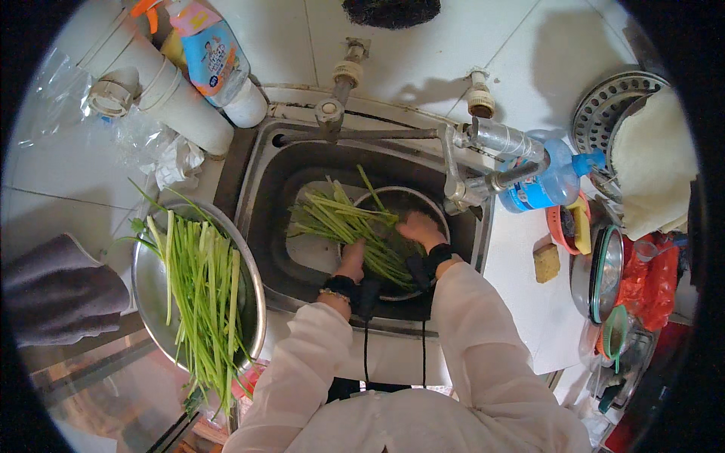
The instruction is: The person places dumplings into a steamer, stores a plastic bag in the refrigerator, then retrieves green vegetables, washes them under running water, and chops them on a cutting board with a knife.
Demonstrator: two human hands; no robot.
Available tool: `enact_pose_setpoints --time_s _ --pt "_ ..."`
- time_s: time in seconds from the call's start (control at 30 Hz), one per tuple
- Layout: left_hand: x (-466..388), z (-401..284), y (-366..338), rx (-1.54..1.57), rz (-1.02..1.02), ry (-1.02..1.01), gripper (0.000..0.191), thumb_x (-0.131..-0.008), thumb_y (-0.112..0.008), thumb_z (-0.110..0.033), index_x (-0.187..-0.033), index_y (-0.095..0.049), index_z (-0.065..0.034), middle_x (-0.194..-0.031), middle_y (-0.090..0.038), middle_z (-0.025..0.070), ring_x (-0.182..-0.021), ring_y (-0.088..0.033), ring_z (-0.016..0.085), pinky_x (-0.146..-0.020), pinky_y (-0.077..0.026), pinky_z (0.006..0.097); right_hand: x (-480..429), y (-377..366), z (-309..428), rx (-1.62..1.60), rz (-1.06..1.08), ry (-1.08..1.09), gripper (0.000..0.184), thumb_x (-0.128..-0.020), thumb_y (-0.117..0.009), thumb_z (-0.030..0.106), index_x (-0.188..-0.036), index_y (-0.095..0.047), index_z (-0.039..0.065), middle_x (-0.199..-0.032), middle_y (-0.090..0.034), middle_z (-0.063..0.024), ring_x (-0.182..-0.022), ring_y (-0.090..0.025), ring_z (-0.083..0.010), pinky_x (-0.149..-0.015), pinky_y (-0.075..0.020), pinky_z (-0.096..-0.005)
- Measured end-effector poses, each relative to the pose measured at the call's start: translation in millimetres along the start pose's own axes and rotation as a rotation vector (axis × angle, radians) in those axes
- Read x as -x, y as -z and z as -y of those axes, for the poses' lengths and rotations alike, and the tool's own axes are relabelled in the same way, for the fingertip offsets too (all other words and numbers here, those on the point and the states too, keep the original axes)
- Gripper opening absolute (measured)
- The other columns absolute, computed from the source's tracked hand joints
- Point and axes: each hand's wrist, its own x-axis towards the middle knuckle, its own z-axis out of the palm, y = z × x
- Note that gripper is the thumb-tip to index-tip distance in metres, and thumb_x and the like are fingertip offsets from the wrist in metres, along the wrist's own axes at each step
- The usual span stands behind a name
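Observation:
In the sink lies a bunch of green celery stalks (pixel 334 215), slanting across the rim of a round metal basin (pixel 444 212) with their lower part inside it. My left hand (pixel 352 261) grips the bunch at the basin's left side, its fingers partly hidden by the stalks. Over the basin's right part, my right hand (pixel 422 229) is at the stalks; its blurred fingers do not show whether they close on any. Dark bands circle both wrists. To the left, a large metal bowl (pixel 148 317) holds more celery (pixel 207 283), some hanging over its front rim.
A jointed faucet (pixel 453 192) reaches over the sink's (pixel 249 226) back right. Right of it stand a blue plastic bottle (pixel 538 175), a sponge (pixel 546 263) and stacked bowls (pixel 603 277). A spray bottle (pixel 212 56), white pipes (pixel 187 116) and a grey cloth (pixel 68 294) are leftward.

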Motion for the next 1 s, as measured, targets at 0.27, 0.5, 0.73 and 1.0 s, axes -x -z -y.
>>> enact_pose_setpoints --time_s 0.27,0.5,0.73,1.0 --pt "44 -34 -15 0.450 -0.026 -0.128 0.069 -0.086 -0.059 -0.044 -0.136 -0.035 -0.0034 -0.135 -0.038 0.0123 -0.119 -0.038 0.026 -0.097 -0.033 0.0421 -53 -94 4 -0.237 -0.230 0.562 0.042 -0.083 -0.051 0.014 -0.122 -0.048 -0.002 -0.119 -0.053 -0.0255 -0.106 -0.052 -0.0385 -0.089 -0.0418 -0.0437" --pt "37 -21 -3 0.220 -0.104 -0.652 0.041 -0.090 -0.055 -0.031 -0.125 -0.050 -0.0105 -0.126 -0.049 0.0089 -0.111 -0.049 0.025 -0.092 -0.039 0.0344 63 -55 38 -0.334 -0.051 0.581 0.037 -0.084 -0.046 0.005 -0.121 -0.052 0.000 -0.114 -0.057 -0.0268 -0.101 -0.056 -0.0384 -0.085 -0.0448 -0.0422" --pt "122 -63 -6 0.941 -0.165 -0.523 0.012 -0.078 -0.063 -0.011 -0.088 -0.060 -0.0038 -0.091 -0.059 0.0044 -0.084 -0.056 0.018 -0.073 -0.045 0.0335 168 13 24 -0.490 -0.315 0.766 0.040 -0.086 -0.047 0.001 -0.126 -0.052 0.005 -0.122 -0.057 -0.0154 -0.112 -0.055 -0.0276 -0.096 -0.0401 -0.0334" --pt "227 -123 -12 0.769 -0.303 -0.994 0.013 -0.080 -0.062 -0.004 -0.090 -0.054 -0.0036 -0.083 -0.058 0.0059 -0.075 -0.057 0.017 -0.066 -0.046 0.0316 216 19 -5 -0.851 -0.493 0.760 0.032 -0.090 -0.043 -0.004 -0.119 -0.054 -0.002 -0.114 -0.061 -0.0102 -0.106 -0.057 -0.0166 -0.093 -0.0410 -0.0263"
